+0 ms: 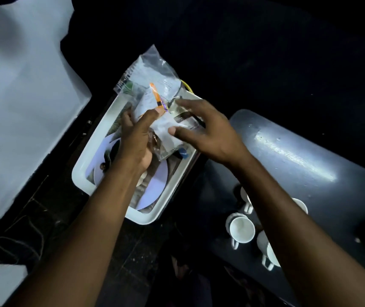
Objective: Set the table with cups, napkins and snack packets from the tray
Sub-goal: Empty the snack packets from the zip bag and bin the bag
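A white tray sits in the middle of the view, holding plates and wrapped items. Over it my left hand grips a bundle of snack packets, one white with an orange strip, inside a clear plastic bag. My right hand has its fingers spread, with the thumb pressed on a small white packet at the bundle's lower side. Several white cups stand on the dark table to the right, under my right forearm.
A round white plate lies in the tray under my left wrist. A pale wall surface fills the left side. Dark tiled floor with a cable lies below the tray. The far background is black.
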